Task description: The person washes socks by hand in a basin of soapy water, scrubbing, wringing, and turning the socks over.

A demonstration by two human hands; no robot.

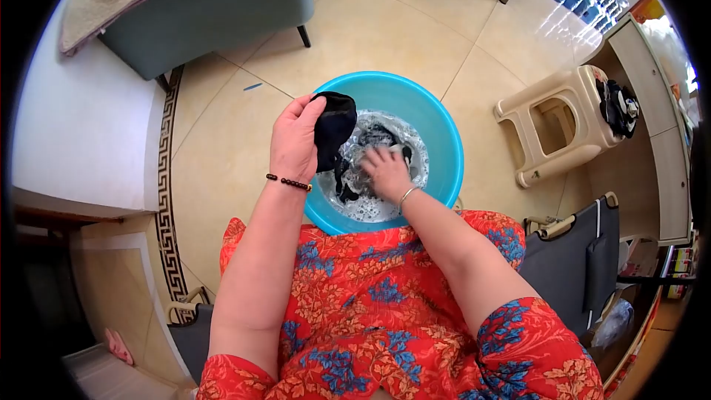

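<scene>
Left fingers (pixel 302 106) pinch black cloth (pixel 335 127) | right fingers (pixel 376 157) in foamy round basin (pixel 443 141)

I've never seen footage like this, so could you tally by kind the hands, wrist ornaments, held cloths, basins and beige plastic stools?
Hands (left hand, right hand): 2
Beaded bracelet: 1
Bangle: 1
Held black cloth: 1
Blue basin: 1
Beige stool: 1
Total: 7

Basin (pixel 442 120) on floor (pixel 415 26), w/ stool (pixel 552 122) to its R, armchair (pixel 222 7) behind L.
</scene>
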